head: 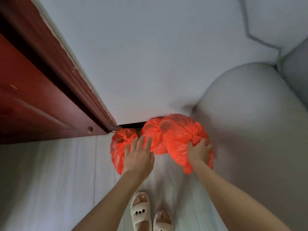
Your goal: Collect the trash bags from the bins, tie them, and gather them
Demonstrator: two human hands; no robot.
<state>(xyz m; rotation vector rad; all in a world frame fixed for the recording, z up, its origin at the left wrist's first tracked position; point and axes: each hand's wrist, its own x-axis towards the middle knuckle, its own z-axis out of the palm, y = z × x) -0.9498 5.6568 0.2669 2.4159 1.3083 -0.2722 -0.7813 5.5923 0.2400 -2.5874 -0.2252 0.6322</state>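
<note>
Three tied orange-red trash bags sit together on the floor against the white wall. My right hand (pixel 199 150) grips the knotted top of the right bag (pixel 179 135), the largest one. The middle bag (pixel 153 130) rests behind it, touching the wall. My left hand (pixel 139 154) reaches out with straight, spread fingers over the gap between the left bag (pixel 117 145) and the middle bag; whether it touches either bag I cannot tell. The left bag lies at the foot of the door frame.
A dark red wooden door and frame (pixel 50 84) run along the left. A large pale rounded cushion or sofa arm (pixel 250 114) bulges on the right beside the bags. My feet in cream slippers (pixel 140 212) stand on the pale floor below.
</note>
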